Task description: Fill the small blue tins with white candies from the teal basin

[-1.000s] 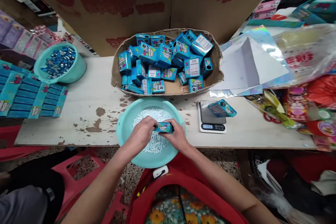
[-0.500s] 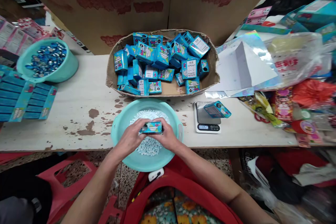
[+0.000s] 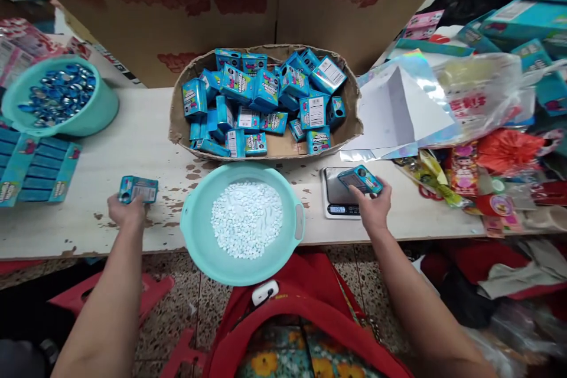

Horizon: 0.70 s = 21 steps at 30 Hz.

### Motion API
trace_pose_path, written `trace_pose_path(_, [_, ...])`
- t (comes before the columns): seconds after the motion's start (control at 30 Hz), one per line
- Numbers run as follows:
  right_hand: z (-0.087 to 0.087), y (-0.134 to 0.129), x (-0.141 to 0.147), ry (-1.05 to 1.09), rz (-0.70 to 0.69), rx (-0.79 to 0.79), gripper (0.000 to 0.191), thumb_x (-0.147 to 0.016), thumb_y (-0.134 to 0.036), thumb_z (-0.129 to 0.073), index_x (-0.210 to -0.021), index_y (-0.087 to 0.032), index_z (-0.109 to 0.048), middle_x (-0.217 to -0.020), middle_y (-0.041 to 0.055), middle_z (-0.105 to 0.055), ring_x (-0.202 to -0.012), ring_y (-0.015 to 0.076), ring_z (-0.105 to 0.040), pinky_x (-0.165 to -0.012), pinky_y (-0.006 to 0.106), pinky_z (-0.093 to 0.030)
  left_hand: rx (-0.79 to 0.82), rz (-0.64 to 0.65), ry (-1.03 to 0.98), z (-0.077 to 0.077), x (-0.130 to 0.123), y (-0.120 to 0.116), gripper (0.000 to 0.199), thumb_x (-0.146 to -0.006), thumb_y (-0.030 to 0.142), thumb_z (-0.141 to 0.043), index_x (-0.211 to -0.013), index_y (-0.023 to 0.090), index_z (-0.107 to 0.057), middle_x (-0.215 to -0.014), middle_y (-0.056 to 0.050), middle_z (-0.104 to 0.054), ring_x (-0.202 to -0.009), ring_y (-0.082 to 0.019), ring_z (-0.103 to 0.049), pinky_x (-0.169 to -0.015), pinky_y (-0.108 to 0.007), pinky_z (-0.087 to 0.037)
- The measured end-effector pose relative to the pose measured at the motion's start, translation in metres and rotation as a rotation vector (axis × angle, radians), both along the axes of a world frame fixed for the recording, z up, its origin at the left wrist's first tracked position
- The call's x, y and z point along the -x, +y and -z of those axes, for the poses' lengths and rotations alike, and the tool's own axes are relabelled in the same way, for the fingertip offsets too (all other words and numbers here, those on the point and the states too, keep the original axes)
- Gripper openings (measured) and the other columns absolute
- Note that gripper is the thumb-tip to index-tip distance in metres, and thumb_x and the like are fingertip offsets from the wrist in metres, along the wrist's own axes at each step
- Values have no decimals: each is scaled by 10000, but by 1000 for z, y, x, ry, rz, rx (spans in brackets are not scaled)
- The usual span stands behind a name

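My left hand point(image 3: 127, 211) holds a small blue box point(image 3: 140, 189) over the tabletop, left of the turquoise basin point(image 3: 189, 248) with small white pellets point(image 3: 247, 220). At the right, my right hand point(image 3: 374, 204) has its fingers around the right end of another blue box point(image 3: 361, 178), which lies tilted on the white digital scale point(image 3: 330, 189). The scale's display is lit. Behind the basin, a cut-down cardboard box point(image 3: 175, 124) is piled with blue boxes point(image 3: 266, 90).
A turquoise bowl point(image 3: 104, 109) of blue wrapped pieces stands at the left near flat blue packs point(image 3: 42, 177). White sheets point(image 3: 385, 112), plastic bags point(image 3: 487, 94) and colourful packets point(image 3: 464, 171) crowd the right. Large cartons point(image 3: 301, 12) rise behind.
My hands have parted from above the basin. The left one has carried its blue box to the left; the right one has moved to the box on the scale and grasped it.
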State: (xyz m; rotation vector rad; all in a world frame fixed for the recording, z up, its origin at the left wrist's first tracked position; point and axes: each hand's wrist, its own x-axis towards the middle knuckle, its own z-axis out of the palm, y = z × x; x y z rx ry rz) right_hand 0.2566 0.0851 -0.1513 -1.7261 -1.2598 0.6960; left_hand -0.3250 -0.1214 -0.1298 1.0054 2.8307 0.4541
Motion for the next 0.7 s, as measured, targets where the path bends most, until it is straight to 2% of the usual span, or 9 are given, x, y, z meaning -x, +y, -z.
trace_pose_path(0.1, [5,5,-1,100,11,23,572,-577,-411,-792,-1024,-152,-547,-885,34,-606,-786,189,-583,-799,395,-479,-4,-237,37,-6,-9,-2,620,-826,464,-530,-1236,88,-257,-1035,-91,-543,-930,-226,-548,-754,-380,-493])
trace_pose_path(0.17, [-7,2,2,133,24,-10,502,-597,-403,-782,-971,-158,-554,-832,11,-603,-748,168,-575,-775,368,-482,-62,-234,139,-22,-41,-5,682,-811,520,-551,-1281,103,-285,-1219,-132,-472,-1113,-292,-475,-921,-455,-424])
trace_pose_path(0.2, [-16,-1,6,142,24,-35,490,-606,-399,-779,-969,-160,-553,-831,7,-605,-748,163,-575,-773,359,-483,-95,-168,200,-30,-64,-6,649,-824,523,-535,-1290,127,-318,-1265,-128,-450,-1159,-303,-444,-969,-463,-387])
trace_pose_path(0.27, [-36,-15,19,151,6,-89,492,-617,-391,-782,-988,-165,-549,-851,5,-611,-763,160,-581,-772,344,-485,-63,92,182,-38,-120,-7,490,-881,475,-464,-1245,151,-418,-1166,-105,-528,-1070,-268,-507,-893,-400,-441])
trace_pose_path(0.37, [-59,-47,56,171,-153,-125,483,-640,-353,-787,-1028,-190,-551,-893,11,-621,-785,168,-599,-758,330,-499,303,537,-7,-29,-203,-4,492,-900,478,-407,-1230,124,-496,-1120,-148,-581,-1020,-278,-540,-837,-377,-448])
trace_pose_path(0.4, [-62,-59,72,186,-264,-127,452,-663,-338,-776,-1034,-203,-556,-917,18,-623,-808,174,-606,-760,329,-504,427,562,-13,-21,-224,-2,555,-882,511,-418,-1238,92,-495,-1127,-186,-572,-1026,-309,-537,-835,-400,-441])
trace_pose_path(0.53, [-48,-99,127,247,-680,-200,410,-729,-301,-739,-1091,-245,-555,-1017,61,-633,-937,214,-618,-832,372,-516,708,428,-121,5,-274,2,721,-820,639,-383,-1256,73,-478,-1154,-242,-532,-1071,-408,-502,-825,-479,-415])
trace_pose_path(0.6, [-35,-109,140,204,-739,-274,428,-733,-290,-738,-1113,-256,-546,-1009,67,-639,-936,226,-615,-827,394,-519,706,432,-276,9,-291,4,708,-799,663,-382,-1239,119,-491,-1166,-218,-529,-1075,-405,-502,-809,-467,-422])
trace_pose_path(0.7, [-23,-112,142,152,-704,-307,429,-749,-262,-722,-1134,-254,-534,-1003,72,-630,-925,227,-604,-815,406,-516,592,508,-484,10,-317,8,546,-852,562,-357,-1183,165,-532,-1136,-184,-551,-1020,-356,-547,-804,-441,-422])
